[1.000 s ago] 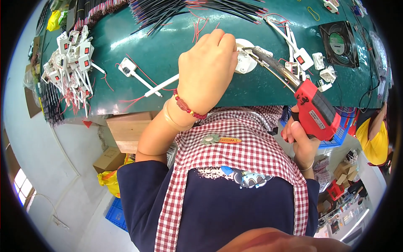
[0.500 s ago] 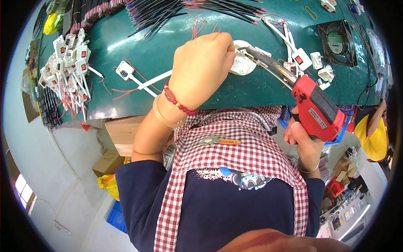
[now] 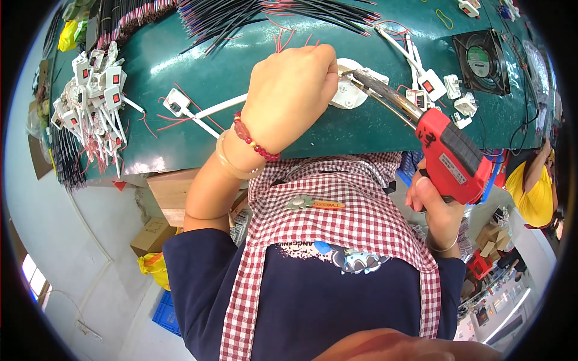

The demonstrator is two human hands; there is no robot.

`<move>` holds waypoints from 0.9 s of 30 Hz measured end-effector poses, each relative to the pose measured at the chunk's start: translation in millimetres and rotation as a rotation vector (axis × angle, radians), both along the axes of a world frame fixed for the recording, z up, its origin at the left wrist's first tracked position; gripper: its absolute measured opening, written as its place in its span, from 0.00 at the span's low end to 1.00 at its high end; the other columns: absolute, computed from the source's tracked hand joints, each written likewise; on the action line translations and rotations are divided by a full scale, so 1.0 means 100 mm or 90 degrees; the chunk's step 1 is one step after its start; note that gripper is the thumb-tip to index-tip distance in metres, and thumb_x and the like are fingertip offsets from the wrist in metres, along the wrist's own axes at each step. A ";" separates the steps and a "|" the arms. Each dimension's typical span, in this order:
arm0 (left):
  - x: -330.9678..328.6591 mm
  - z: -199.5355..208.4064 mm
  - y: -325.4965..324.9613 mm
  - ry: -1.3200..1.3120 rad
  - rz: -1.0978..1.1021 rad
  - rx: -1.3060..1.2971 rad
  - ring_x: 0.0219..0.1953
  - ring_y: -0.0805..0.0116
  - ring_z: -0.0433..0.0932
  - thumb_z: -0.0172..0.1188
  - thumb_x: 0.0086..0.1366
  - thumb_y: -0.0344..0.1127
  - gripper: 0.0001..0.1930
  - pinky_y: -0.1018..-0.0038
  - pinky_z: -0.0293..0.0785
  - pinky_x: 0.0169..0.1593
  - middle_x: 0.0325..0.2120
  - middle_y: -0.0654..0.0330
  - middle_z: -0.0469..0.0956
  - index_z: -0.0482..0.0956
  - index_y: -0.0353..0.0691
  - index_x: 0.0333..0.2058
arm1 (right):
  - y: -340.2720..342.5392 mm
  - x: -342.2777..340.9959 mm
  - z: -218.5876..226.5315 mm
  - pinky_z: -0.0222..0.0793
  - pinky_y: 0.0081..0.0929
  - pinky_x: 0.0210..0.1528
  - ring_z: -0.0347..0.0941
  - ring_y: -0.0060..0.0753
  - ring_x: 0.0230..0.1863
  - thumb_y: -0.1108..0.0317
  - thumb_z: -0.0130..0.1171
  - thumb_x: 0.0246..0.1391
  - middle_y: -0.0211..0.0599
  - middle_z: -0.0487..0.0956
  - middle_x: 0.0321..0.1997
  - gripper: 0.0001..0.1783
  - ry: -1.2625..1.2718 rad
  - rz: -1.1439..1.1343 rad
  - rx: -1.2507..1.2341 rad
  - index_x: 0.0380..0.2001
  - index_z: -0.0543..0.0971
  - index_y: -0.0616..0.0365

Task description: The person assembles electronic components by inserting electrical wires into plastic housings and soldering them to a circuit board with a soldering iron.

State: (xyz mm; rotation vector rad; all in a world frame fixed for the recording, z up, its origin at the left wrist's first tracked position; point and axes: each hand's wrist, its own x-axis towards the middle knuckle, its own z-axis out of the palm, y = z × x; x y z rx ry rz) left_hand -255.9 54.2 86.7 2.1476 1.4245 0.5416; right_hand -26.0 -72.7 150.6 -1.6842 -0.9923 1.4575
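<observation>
My right hand [image 3: 430,195] grips a red soldering gun [image 3: 454,156] by its handle. The gun's metal tip reaches left over a round white plastic piece [image 3: 350,95] on the table, beside the fingers of my left hand [image 3: 295,96]. That hand is closed, its back turned up, and what its fingers hold is hidden. A white cable [image 3: 226,106] runs in under the left wrist, with thin red wires at its outer end. Close by on the left lies a small white plug housing [image 3: 177,101] with a red wire and a white cable.
On the green table [image 3: 162,135], a pile of white switch plugs [image 3: 90,102] lies left. Bundled black wires [image 3: 226,21] spread along the back. Further white plugs [image 3: 432,85] lie right, near a black fan [image 3: 480,62]. A person in yellow [image 3: 531,191] is at far right.
Both hands stay almost where they were, with the gun's tip still beside the left fingers. The view has shifted very slightly.
</observation>
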 end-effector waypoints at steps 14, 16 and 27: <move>0.05 -0.02 -0.02 0.016 0.015 0.038 0.24 0.55 0.77 0.58 0.54 0.30 0.03 0.64 0.71 0.27 0.21 0.57 0.77 0.75 0.38 0.25 | -0.01 -0.03 0.00 0.66 0.24 0.22 0.64 0.20 0.17 0.72 0.56 0.55 0.35 0.71 0.23 0.13 -0.009 0.005 -0.009 0.41 0.71 0.68; 0.05 -0.02 -0.02 0.018 0.011 0.035 0.24 0.55 0.77 0.58 0.54 0.30 0.03 0.64 0.71 0.27 0.21 0.57 0.77 0.75 0.38 0.25 | -0.03 -0.03 -0.01 0.66 0.24 0.22 0.64 0.20 0.17 0.72 0.56 0.55 0.35 0.71 0.23 0.12 -0.018 0.007 -0.004 0.41 0.71 0.68; 0.09 -0.04 -0.03 0.035 0.027 0.062 0.24 0.54 0.77 0.59 0.53 0.30 0.03 0.64 0.71 0.27 0.22 0.57 0.77 0.75 0.39 0.25 | -0.05 -0.02 -0.03 0.66 0.21 0.23 0.65 0.20 0.18 0.70 0.55 0.58 0.34 0.70 0.22 0.10 0.001 0.027 -0.002 0.38 0.71 0.67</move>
